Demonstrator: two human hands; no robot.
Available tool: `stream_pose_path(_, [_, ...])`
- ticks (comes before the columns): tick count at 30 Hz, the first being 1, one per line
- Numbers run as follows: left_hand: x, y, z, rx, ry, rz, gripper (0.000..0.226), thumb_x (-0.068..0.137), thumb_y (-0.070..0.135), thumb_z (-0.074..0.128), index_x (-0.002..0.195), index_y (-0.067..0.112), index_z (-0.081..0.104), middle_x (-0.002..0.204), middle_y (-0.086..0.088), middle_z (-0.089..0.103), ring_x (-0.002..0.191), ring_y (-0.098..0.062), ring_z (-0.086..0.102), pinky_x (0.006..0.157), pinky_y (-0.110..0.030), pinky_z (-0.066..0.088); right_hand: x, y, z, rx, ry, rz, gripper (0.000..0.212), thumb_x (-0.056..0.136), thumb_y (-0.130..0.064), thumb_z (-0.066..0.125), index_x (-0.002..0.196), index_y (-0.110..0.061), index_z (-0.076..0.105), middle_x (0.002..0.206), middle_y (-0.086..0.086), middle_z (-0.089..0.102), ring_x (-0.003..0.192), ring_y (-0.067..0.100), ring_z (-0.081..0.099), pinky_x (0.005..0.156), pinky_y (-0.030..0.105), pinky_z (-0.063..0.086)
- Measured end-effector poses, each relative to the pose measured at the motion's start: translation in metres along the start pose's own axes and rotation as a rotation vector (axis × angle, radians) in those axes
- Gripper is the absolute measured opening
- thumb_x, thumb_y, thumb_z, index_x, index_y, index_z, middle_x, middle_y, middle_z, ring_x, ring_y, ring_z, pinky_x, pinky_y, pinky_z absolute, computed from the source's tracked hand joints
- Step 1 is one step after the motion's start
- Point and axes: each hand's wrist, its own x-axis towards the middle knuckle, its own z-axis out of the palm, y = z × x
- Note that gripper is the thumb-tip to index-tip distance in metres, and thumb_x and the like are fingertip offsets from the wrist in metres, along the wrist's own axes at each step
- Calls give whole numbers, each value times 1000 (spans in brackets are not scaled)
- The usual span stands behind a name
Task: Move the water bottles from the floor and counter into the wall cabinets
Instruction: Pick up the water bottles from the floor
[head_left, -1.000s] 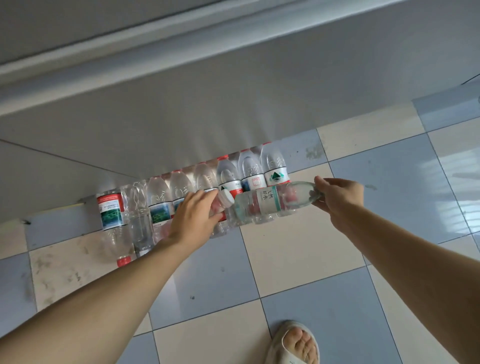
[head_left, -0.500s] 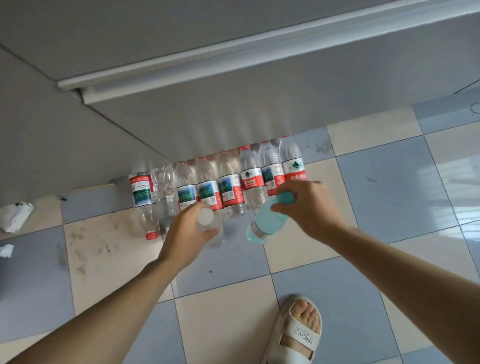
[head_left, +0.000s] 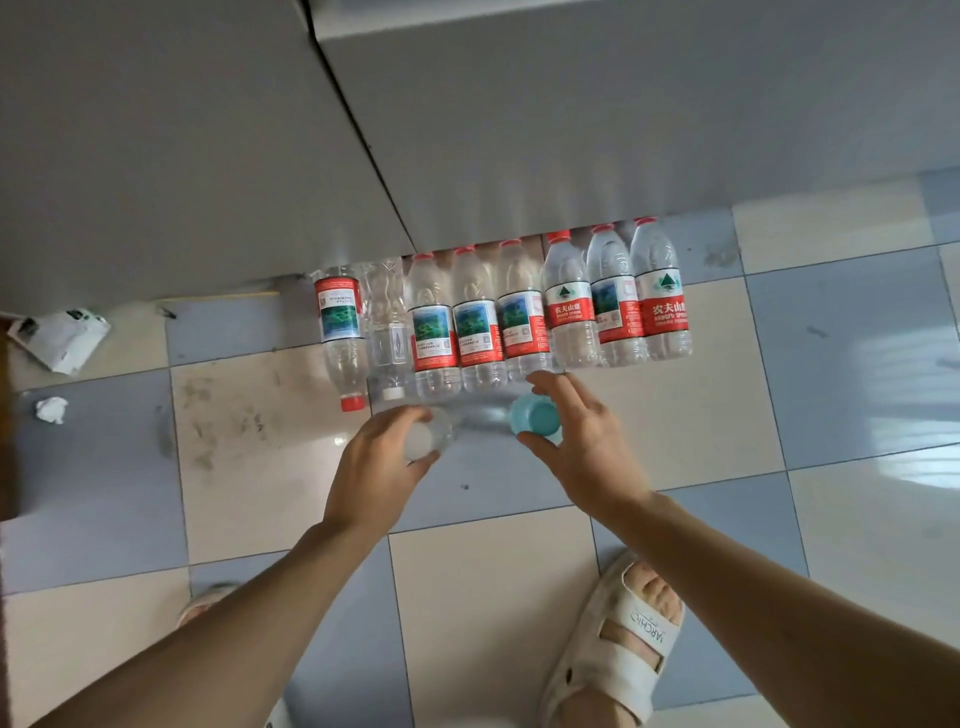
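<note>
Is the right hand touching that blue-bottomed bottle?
Touching. The head view shows the right hand with thumb and fingers curled round the blue-bottomed bottle, no gap between them.

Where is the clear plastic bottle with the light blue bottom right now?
In the head view, the clear plastic bottle with the light blue bottom is at centre, gripped by the right hand, just in front of the row of red-labelled water bottles on the tiled floor.

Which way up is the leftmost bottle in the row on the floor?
Upside down. The leftmost bottle has its red cap at the end nearest the person; its red-capped neighbours' caps sit at the cabinet end.
</note>
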Motion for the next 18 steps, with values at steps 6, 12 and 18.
stream_pose_path(6, [-2,-24,17,-132,-57,-226,81,66,28,94,130,33,45,128,12,47,116,-11,47,93,-24,37,-4,32,4,111,-161,381,107,70,-24,92,155,-27,27,151,-4,45,136,17,41,113,38,38])
stream_pose_path(12, [3,-46,53,-343,2,-370,88,59,14,96,117,56,46,122,16,44,127,-24,45,109,-45,42,6,65,27,286,-280,530,95,76,-9,86,153,-33,36,153,4,39,138,28,41,115,53,38])
stream_pose_path(18, [7,-54,78,-521,121,-366,78,67,3,91,116,50,51,124,8,60,116,-14,56,101,-29,50,14,73,61,469,-152,498,65,75,0,85,118,-38,55,114,-10,58,104,7,55,77,9,43])
